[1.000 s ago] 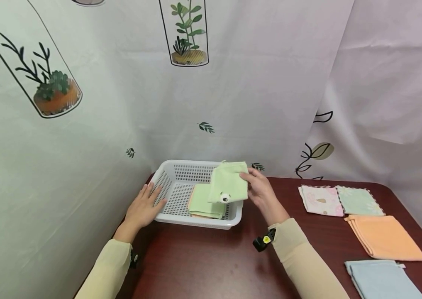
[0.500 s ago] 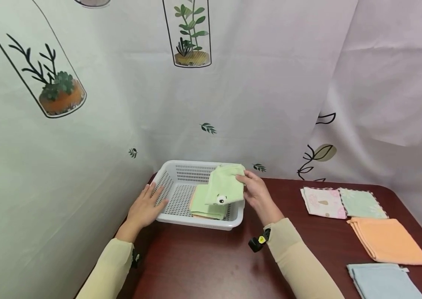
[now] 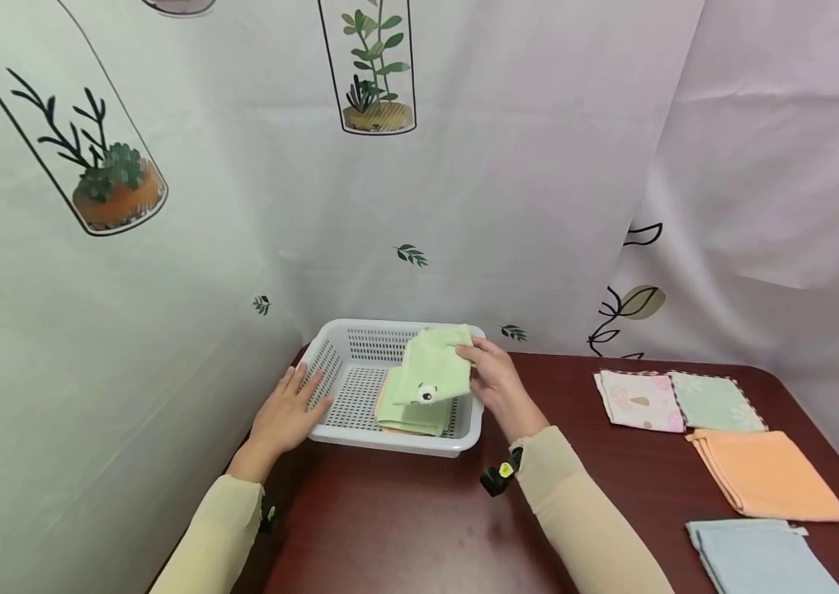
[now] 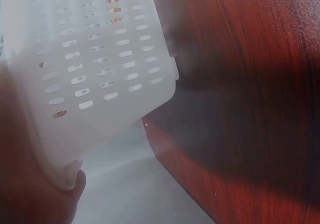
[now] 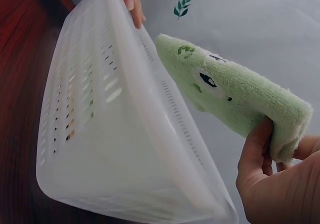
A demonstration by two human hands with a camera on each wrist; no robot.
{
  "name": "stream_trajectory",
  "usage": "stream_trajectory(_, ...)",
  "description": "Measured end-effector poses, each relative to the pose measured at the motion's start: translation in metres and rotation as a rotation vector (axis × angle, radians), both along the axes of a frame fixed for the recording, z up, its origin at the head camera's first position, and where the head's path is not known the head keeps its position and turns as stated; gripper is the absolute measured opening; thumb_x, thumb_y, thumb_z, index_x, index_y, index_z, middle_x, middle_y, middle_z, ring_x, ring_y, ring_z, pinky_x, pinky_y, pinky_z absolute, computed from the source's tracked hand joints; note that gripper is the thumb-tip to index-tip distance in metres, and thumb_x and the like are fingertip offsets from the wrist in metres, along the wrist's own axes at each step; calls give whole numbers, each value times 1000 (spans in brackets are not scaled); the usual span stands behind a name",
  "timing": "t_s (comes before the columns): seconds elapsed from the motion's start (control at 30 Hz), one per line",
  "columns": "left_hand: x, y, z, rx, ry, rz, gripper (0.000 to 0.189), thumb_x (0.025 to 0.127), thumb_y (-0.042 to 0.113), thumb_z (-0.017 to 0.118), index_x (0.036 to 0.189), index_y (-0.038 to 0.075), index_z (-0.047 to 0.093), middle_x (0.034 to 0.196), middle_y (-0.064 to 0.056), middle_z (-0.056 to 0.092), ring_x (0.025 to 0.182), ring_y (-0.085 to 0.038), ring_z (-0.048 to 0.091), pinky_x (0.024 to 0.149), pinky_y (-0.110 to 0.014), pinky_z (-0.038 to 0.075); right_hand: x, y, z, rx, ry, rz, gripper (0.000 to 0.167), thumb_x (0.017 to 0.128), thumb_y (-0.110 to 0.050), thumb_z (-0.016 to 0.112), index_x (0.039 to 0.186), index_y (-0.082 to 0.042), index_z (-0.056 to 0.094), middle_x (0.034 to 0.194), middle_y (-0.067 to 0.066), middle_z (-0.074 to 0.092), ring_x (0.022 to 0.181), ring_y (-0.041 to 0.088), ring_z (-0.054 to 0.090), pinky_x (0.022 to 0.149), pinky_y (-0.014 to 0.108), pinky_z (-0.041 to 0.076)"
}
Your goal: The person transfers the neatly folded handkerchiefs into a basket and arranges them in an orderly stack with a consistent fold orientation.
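A folded light green towel (image 3: pixel 434 363) with an embroidered eye is pinched by my right hand (image 3: pixel 497 375) at its right edge. It hangs over the right part of a white plastic basket (image 3: pixel 397 443) with slotted walls. Inside the basket lies another folded green towel (image 3: pixel 407 419), with an orange edge showing beneath it. My left hand (image 3: pixel 289 414) rests with spread fingers on the basket's left rim. The right wrist view shows the held towel (image 5: pixel 235 93) between thumb and fingers, above the basket's rim (image 5: pixel 150 114).
On the table's right side lie a pink-and-white folded towel (image 3: pixel 639 400), a pale green one (image 3: pixel 716 403), an orange one (image 3: pixel 768 474) and a light blue one (image 3: pixel 764 557). A printed curtain (image 3: pixel 538 206) stands close behind the basket and along the left side.
My right hand has moved left with the green towel, bringing it further over the basket and the towel inside. My left hand stays on the rim.
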State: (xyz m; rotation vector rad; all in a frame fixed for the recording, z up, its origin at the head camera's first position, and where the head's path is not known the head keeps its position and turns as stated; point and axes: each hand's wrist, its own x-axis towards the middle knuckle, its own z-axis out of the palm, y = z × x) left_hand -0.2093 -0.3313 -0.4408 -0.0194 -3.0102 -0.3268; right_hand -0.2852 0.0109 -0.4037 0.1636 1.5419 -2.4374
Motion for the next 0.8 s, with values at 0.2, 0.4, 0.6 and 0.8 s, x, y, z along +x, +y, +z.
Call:
stream_trajectory(0.2,0,-1,0,-9,-3,1,72,103,50,47,158,5,34,166,-24,15,153,-46,10,121,-64,18,-2,-9,-2,0,-8,1,43,98,-1,62,141,-3,56,118,9,62,88,12,66,74,25,57)
stream_trajectory(0.4,0,0,1,-6,-9,8,72,103,51,46,158,6,33,167,-23,15,154,-45,9,121,-64,16,-4,-19,-5,-19,-31,10,44,97,-1,63,141,-4,58,123,12,64,92,13,67,76,26,58)
stream_trajectory(0.6,0,0,0,-3,-10,10,71,103,50,47,158,7,33,167,-23,14,154,-44,8,121,-63,15,-3,-26,-6,-15,-47,6,41,97,-2,64,138,-5,60,118,11,67,89,14,69,74,28,59)
stream_trajectory(0.8,0,0,0,-1,0,9,70,103,47,49,158,7,34,167,-23,15,154,-45,9,121,-64,15,-5,-32,-6,-15,-64,15,43,98,-3,63,140,-6,59,121,12,65,90,15,67,75,28,58)
